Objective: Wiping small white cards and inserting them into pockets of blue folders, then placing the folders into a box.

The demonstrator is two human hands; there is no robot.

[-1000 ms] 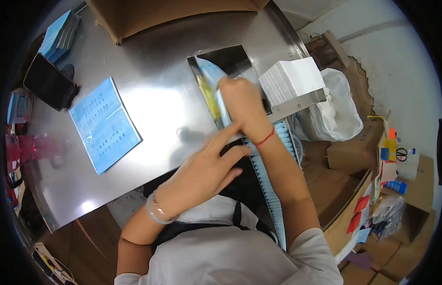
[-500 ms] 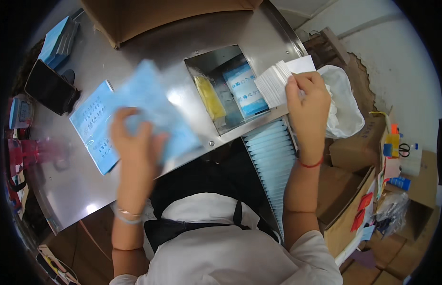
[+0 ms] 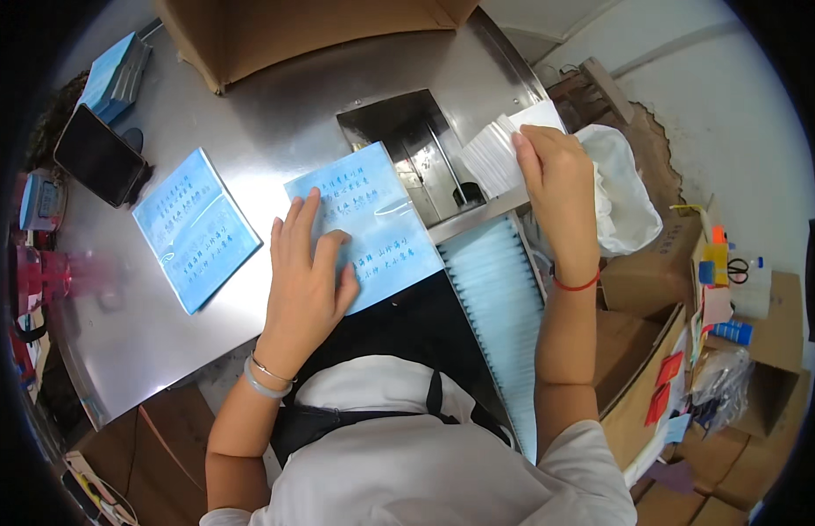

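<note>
My left hand rests with fingers spread on a flat light-blue printed packet. The packet lies at the table's near edge and partly covers a dark rectangular opening. To its left lies a similar blue packet, apart from my hand. At the right, thumb and fingers of my right hand pinch at a fanned stack of small white cards; the exact grip is partly hidden by the hand. Below the opening runs a column of pale-blue pleated packets, blurred.
An open cardboard box stands at the back of the metal table. A phone on a stand and stacked blue packets are at the far left. A white bag-lined bin and cardboard boxes stand at the right.
My left hand has moved right with the blue packet, which now lies flat under spread fingers. The yellow and blue packets in the opening no longer show. My right hand stays at the cards.
</note>
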